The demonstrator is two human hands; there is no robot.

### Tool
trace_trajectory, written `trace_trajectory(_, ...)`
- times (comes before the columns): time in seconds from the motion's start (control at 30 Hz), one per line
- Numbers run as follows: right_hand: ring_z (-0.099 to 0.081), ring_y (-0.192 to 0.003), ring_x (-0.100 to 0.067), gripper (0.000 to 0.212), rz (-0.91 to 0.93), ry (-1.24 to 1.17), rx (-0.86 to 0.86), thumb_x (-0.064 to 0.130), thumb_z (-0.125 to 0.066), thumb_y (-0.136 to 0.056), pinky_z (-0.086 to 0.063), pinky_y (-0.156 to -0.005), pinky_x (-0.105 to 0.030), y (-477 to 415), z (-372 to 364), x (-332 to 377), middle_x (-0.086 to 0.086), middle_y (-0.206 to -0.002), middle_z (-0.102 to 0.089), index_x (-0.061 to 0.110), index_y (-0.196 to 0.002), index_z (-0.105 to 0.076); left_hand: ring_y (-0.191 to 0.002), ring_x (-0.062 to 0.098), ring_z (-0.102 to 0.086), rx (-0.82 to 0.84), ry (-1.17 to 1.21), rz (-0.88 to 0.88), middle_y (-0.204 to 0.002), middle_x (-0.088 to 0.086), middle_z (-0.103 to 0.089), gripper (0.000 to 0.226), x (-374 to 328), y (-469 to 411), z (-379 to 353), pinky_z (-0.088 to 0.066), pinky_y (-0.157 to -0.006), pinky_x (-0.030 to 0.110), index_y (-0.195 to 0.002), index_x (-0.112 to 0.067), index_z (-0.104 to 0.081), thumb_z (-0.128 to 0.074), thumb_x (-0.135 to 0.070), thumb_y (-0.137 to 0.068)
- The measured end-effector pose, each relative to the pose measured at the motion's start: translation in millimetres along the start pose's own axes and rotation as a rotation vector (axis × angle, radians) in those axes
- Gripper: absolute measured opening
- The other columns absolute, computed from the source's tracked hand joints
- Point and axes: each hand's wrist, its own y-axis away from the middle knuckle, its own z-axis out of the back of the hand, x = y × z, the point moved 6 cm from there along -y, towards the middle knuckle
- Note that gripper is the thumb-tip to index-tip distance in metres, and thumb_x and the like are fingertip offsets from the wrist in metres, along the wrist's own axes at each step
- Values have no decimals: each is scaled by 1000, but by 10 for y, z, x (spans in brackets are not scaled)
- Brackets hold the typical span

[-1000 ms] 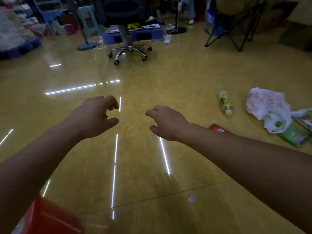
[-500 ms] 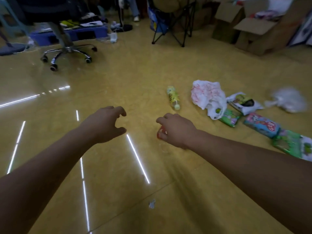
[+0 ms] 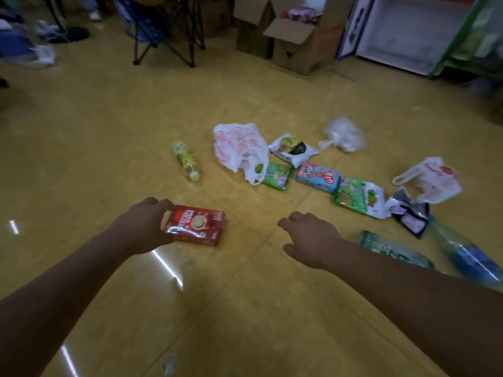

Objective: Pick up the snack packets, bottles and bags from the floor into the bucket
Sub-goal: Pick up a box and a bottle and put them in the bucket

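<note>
A red snack packet (image 3: 198,225) lies on the yellow floor, and my left hand (image 3: 138,227) has fingers and thumb closed around its left end. My right hand (image 3: 307,238) hovers to the right of it, loosely curled and holding nothing. Beyond lie a yellow bottle (image 3: 186,160), a white bag with red print (image 3: 236,148), green packets (image 3: 277,174) (image 3: 351,195), a blue packet (image 3: 317,176) and a clear bag (image 3: 344,134). By my right forearm lie a green bottle (image 3: 392,248) and a blue bottle (image 3: 468,257). No bucket is in view.
Another white bag (image 3: 432,178) and a black packet (image 3: 411,213) lie at the right. Open cardboard boxes (image 3: 288,42), a folding chair (image 3: 168,31) and a white shelf unit (image 3: 408,31) stand along the back.
The view has swung right, bringing the litter into sight. My left hand has reached the red packet and closed on its end. My right hand has moved off the packet to the right.
</note>
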Motion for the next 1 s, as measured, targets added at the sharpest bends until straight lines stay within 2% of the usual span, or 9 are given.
trace_trajectory(0.17,-45,-122,-29,59,-148,17,75,49,-54,-91,-49,-89,-41,311,-293,-657,-5,-141,-39,27,-142,-34,-109,27,-56,81,-44,-70,-120,7,-56,78,-228,-280,-242,-49,-89,37,-132,-23,-50,-84,-41,-64)
trace_trajectory(0.33,-41,-130,-31,69,-264,-5,143,53,-57,-89,-47,-96,-44,596,-584,-1174,-8,-150,-31,27,-146,-28,-123,25,-47,134,-143,-133,-129,8,-54,90,-412,-542,-527,-35,-103,33,-142,-17,-41,-84,-39,-65)
trace_trajectory(0.43,-38,-132,-33,76,-329,0,188,55,-58,-88,-45,-99,-45,751,-788,-1443,-9,-154,-25,29,-149,-22,-142,28,-27,156,-262,-130,-151,13,-35,107,-499,-697,-709,-20,-114,36,-152,-16,-20,-81,-46,-70)
trace_trajectory(0.5,-36,-135,-35,82,-370,10,214,57,-59,-86,-43,-102,-49,845,-933,-1618,-10,-156,-20,30,-151,-17,-147,30,-16,171,-303,-119,-158,16,-22,120,-491,-801,-825,-15,-119,42,-155,-20,-9,-82,-52,-65)
trace_trajectory(0.63,-23,-143,-38,94,-464,-37,227,57,-63,-84,-38,-106,-53,1025,-1173,-1937,-10,-161,-6,30,-153,-6,-147,40,-7,199,-307,-76,-161,14,-8,150,-337,-1057,-1103,-25,-112,62,-152,-36,8,-87,-60,-39)
trace_trajectory(0.8,-6,-148,-39,107,-493,-76,235,53,-69,-81,-29,-111,-57,1113,-1363,-2252,-11,-162,13,27,-154,4,-145,44,7,245,-362,-36,-162,7,13,148,-520,-926,-1189,-25,-107,69,-150,-40,14,-92,-48,-47)
trace_trajectory(0.93,4,-148,-42,112,-499,-126,230,52,-70,-81,-22,-114,-57,1063,-1453,-2394,-10,-160,23,26,-154,12,-142,52,-13,303,-283,-60,-154,15,33,146,-451,-954,-1357,-33,-108,61,-148,-38,19,-93,-31,-54)
trace_trajectory(1.0,5,-147,-43,115,-503,-143,227,53,-70,-81,-21,-116,-57,1016,-1531,-2438,-11,-159,24,25,-153,15,-139,50,-26,290,-306,-81,-155,20,28,142,-446,-949,-1365,-40,-106,57,-147,-37,20,-91,-31,-58)
